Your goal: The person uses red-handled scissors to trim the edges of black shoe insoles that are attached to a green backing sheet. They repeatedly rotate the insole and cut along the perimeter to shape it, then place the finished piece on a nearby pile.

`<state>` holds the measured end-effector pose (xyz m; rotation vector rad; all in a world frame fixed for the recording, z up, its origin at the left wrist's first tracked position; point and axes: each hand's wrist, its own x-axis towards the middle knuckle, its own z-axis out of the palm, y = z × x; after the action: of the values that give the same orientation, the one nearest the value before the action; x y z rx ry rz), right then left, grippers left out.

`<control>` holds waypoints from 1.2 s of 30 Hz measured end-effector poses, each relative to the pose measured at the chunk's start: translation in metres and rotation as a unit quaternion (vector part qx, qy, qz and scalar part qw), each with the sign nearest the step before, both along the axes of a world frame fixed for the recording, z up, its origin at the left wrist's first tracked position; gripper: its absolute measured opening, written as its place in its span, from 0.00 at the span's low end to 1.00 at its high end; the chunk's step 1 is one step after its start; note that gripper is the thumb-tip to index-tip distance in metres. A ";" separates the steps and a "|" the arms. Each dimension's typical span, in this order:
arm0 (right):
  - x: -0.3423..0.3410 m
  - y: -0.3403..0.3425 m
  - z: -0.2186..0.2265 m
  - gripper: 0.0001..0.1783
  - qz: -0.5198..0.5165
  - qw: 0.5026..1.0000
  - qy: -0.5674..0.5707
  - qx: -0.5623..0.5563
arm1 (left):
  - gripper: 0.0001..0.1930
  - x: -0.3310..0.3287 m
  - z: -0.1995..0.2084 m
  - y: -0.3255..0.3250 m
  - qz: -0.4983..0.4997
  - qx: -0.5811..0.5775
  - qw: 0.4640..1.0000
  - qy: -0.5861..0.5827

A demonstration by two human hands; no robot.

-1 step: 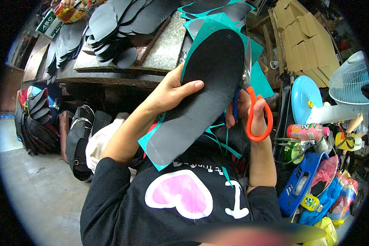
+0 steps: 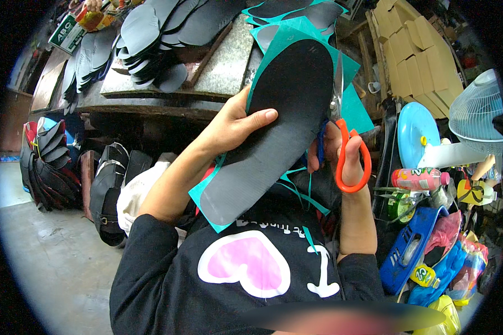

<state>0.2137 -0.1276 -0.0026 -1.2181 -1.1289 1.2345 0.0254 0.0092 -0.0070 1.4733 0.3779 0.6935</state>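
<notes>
A long black shoe insole lies on a teal sheet that sticks out round its edges. My left hand grips both at the left edge, thumb on the black face and fingers hidden beneath. My right hand is wrapped round orange-handled scissors, its thumb through the orange loop. A blue loop shows near its fingers. The blades point away along the insole's right edge, over the teal sheet; how far they are apart cannot be made out. Thin teal strips hang below the right hand.
Piles of dark insoles rest on the workbench ahead. More teal-edged pieces lie at the far end. To the right are cardboard boxes, a fan, a pink bottle and a blue basket. Bundled insoles stand at left.
</notes>
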 end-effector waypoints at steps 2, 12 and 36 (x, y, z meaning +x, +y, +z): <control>-0.004 -0.003 0.000 0.63 0.000 1.000 -0.006 -0.003 | 0.25 0.001 -0.002 -0.003 0.020 -0.010 1.000 0.003; -0.016 -0.011 -0.013 0.50 -0.022 0.999 0.043 0.003 | 0.23 0.009 -0.006 -0.020 0.074 -0.093 0.993 -0.024; -0.005 -0.011 -0.005 0.51 -0.025 0.995 0.086 -0.030 | 0.25 -0.025 -0.003 -0.006 -0.062 -0.068 0.993 0.071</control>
<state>0.2088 -0.1383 -0.0081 -1.1541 -0.9351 1.3164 0.0004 0.0027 -0.0102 1.4069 0.4302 0.4559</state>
